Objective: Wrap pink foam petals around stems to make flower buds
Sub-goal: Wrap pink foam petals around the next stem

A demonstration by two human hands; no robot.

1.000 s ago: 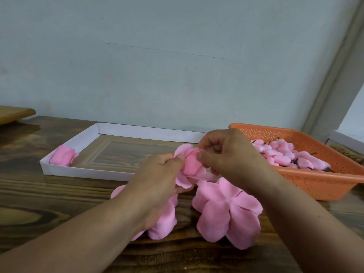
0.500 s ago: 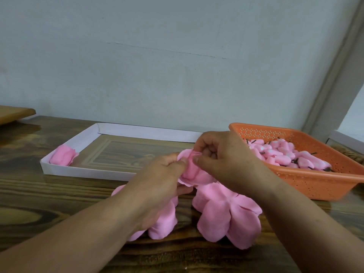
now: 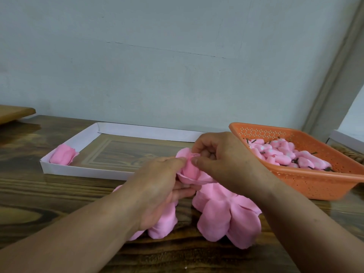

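Folding tighter than a second ago: left hand (image 3: 157,186) and right hand (image 3: 220,160) both pinch petal (image 3: 190,170); stem probably hidden inside.

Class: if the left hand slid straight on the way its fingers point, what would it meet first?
The left hand already pinches the pink petal bud; beyond that, probably the right hand, though depth is unclear.

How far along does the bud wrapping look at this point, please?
Done: one wrapped bud lies in the white tray. In hand: the left hand and right hand pinch a petal piece between them. Left: flat petal pieces on the table and many stemmed cores in the orange basket.
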